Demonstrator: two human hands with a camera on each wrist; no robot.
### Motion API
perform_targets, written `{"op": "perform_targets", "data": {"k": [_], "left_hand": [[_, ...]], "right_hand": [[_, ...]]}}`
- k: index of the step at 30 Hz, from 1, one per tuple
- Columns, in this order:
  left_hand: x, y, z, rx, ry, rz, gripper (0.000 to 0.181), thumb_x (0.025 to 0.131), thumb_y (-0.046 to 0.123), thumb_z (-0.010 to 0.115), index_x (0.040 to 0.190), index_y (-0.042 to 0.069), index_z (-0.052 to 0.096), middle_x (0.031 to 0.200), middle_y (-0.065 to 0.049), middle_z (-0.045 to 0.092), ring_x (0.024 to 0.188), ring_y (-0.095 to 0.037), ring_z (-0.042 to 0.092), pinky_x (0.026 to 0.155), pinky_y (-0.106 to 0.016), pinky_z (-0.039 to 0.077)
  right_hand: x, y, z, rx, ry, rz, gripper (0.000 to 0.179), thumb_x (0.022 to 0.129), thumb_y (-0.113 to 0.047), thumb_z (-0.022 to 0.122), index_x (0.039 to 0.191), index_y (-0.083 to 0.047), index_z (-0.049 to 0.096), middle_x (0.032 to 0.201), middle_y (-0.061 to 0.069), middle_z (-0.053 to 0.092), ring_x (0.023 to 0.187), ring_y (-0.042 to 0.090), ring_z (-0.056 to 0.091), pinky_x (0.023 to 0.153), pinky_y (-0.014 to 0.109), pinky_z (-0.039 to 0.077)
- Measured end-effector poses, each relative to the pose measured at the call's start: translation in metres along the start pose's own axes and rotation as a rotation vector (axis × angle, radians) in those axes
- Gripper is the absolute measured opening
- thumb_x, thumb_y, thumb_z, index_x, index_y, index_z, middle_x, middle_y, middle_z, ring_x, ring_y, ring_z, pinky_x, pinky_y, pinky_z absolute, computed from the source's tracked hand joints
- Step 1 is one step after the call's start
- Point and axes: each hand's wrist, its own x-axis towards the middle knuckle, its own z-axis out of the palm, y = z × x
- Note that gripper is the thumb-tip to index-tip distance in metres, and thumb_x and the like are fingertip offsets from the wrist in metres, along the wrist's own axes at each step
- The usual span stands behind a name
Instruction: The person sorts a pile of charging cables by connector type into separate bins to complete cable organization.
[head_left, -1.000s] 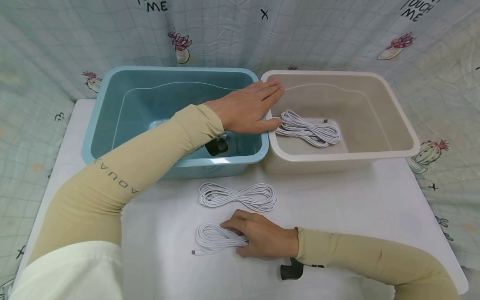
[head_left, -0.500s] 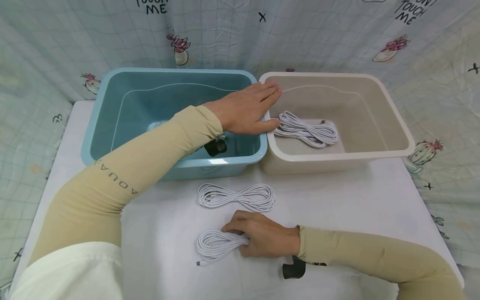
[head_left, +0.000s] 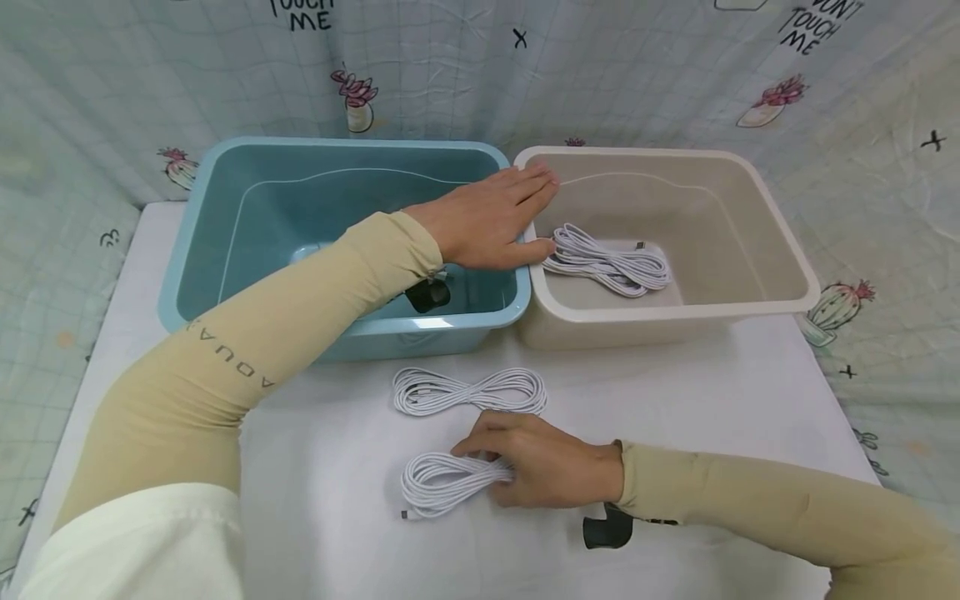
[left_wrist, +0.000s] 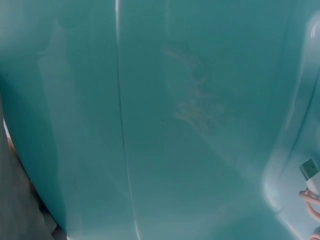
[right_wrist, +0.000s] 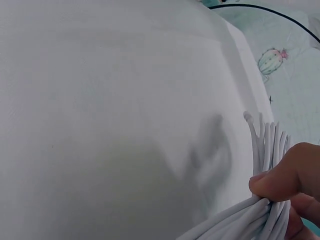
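My right hand (head_left: 551, 460) pinches a bundled white USB cable (head_left: 450, 483) around its middle, over the white table. In the right wrist view the thumb (right_wrist: 275, 185) presses across the strands, and the cable's shadow falls on the tabletop. A second white cable (head_left: 468, 392) lies coiled in a figure eight just beyond that hand. My left hand (head_left: 491, 218), fingers straight, rests over the adjoining rims of the blue bin (head_left: 420, 323) and the beige bin (head_left: 675, 312). Inside the beige bin sits another cable bundle (head_left: 607, 260).
In the left wrist view a USB plug (left_wrist: 309, 170) and some cord show on the blue bin's floor; my left forearm hides much of that bin in the head view. Patterned curtain (head_left: 435, 75) hangs behind and beside the table (head_left: 675, 392).
My right hand has shifted right and slightly away from me with the cable bundle, whose plug end swung along. The left hand stays at the bin rims.
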Motion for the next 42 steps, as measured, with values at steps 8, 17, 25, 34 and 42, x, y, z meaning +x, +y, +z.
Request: {"op": "perform_targets", "data": {"k": [8, 17, 25, 34, 42], "left_hand": [[0.000, -0.001, 0.001, 0.000, 0.005, 0.006, 0.084, 0.107, 0.058, 0.033, 0.167, 0.008, 0.003, 0.177, -0.009, 0.001, 0.166, -0.023, -0.005, 0.137, -0.038, 0.002], [0.001, 0.001, 0.001, 0.002, -0.001, 0.007, 0.084, 0.107, 0.058, 0.033, 0.167, 0.008, 0.002, 0.177, -0.009, 0.000, 0.166, -0.023, -0.005, 0.137, -0.039, 0.001], [0.003, 0.001, 0.000, -0.003, -0.002, -0.008, 0.082, 0.107, 0.056, 0.032, 0.167, 0.008, 0.002, 0.177, -0.008, 0.000, 0.166, -0.023, -0.005, 0.137, -0.039, 0.001], [0.001, 0.000, 0.001, -0.006, 0.001, -0.006, 0.080, 0.108, 0.052, 0.031, 0.167, 0.006, 0.003, 0.177, -0.010, 0.000, 0.166, -0.024, -0.005, 0.137, -0.039, 0.001], [0.003, -0.001, 0.002, -0.014, 0.015, 0.006, 0.081, 0.107, 0.052, 0.032, 0.166, 0.004, 0.005, 0.177, -0.012, 0.002, 0.166, -0.025, -0.003, 0.137, -0.040, 0.001]], "right_hand": [[-0.011, -0.006, -0.024, -0.028, 0.050, -0.072, 0.053, 0.082, -0.003, 0.081, 0.132, -0.014, 0.068, 0.118, -0.004, 0.065, 0.099, 0.008, 0.061, 0.088, 0.016, 0.055], [-0.020, -0.011, -0.052, -0.029, 0.115, -0.143, 0.055, 0.079, 0.000, 0.083, 0.131, -0.015, 0.068, 0.118, -0.004, 0.066, 0.096, 0.006, 0.061, 0.085, 0.016, 0.056], [-0.027, -0.018, -0.072, -0.022, 0.167, -0.140, 0.056, 0.077, 0.001, 0.084, 0.129, -0.016, 0.070, 0.115, -0.006, 0.068, 0.092, 0.002, 0.060, 0.078, 0.016, 0.055], [-0.035, -0.031, -0.098, -0.003, 0.189, -0.086, 0.057, 0.078, -0.003, 0.086, 0.130, -0.021, 0.070, 0.114, -0.010, 0.067, 0.094, 0.001, 0.060, 0.079, 0.018, 0.056], [-0.040, -0.041, -0.119, 0.031, 0.210, -0.104, 0.059, 0.079, -0.001, 0.086, 0.132, -0.021, 0.069, 0.110, -0.010, 0.067, 0.094, 0.002, 0.058, 0.077, 0.020, 0.055]]}}
